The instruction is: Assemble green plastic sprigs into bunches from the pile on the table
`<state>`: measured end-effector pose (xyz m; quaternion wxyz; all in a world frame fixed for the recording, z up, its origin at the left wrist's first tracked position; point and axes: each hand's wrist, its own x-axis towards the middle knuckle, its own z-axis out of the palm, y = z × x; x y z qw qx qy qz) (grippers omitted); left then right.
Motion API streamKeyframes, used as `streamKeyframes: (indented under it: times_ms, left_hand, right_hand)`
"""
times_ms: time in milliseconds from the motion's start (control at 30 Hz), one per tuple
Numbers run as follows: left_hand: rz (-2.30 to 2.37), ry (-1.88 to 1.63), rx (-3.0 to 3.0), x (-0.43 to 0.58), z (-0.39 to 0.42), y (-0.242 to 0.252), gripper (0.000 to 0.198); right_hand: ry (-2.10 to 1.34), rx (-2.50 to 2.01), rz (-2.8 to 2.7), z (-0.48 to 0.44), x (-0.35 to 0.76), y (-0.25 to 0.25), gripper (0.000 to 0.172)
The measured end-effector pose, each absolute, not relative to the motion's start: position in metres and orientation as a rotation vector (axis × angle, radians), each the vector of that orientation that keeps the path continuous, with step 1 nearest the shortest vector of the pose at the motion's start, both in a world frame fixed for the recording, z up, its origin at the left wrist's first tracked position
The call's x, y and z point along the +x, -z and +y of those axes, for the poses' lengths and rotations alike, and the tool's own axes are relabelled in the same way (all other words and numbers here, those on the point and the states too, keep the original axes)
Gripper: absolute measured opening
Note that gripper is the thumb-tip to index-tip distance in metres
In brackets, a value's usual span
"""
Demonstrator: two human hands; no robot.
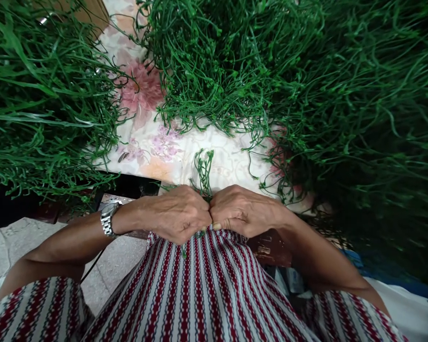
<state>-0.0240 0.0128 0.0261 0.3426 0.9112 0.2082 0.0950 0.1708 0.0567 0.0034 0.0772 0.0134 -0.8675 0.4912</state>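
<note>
Head view. Take the sprig (203, 168) of thin green stems as the landmark. Both hands sit directly below it, at the near edge of the table (185, 156) with its flowered cloth. The left hand (174, 213) and the right hand (244, 211) are curled into fists with the knuckles touching, and the sprig rises upright out of the seam between them. Each grip is pressed together on the stems' lower ends, though the fingertips are tucked under and hidden.

A wristwatch (107, 219) sits on the left wrist, left of the sprig and below it. Beyond and to the right of the sprig a large heap (324, 95) of the same stems covers most of the table. A second heap (39, 95) lies to the sprig's left. Below the sprig a striped garment (207, 285) in red and white covers the lap.

The stems look thin and springy. Handling them well probably means holding low and close, with the two fists tight against each other so that no strand slips out. It likely also means keeping the cut ends level and the pressure light enough not to bruise the stalks.
</note>
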Motion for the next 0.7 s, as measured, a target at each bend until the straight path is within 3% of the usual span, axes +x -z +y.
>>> streamKeyframes:
  times_ms: [400,567,700]
  left_hand:
    - [1.013,-0.389,2.420,-0.028,0.010,-0.015,0.023]
    - [1.003,-0.251,2.503,-0.027,0.010,-0.019,0.022]
    - [0.899,-0.200,2.476,-0.029,0.013,-0.022,0.022]
  right_hand:
    - [-0.982,-0.438,-2.634,0.050,0.172,-0.008,0.024]
    - [-1.016,-0.445,-2.621,0.046,0.168,-0.003,0.026]
    - [-1.294,-0.415,-2.542,0.046,0.168,0.003,0.022]
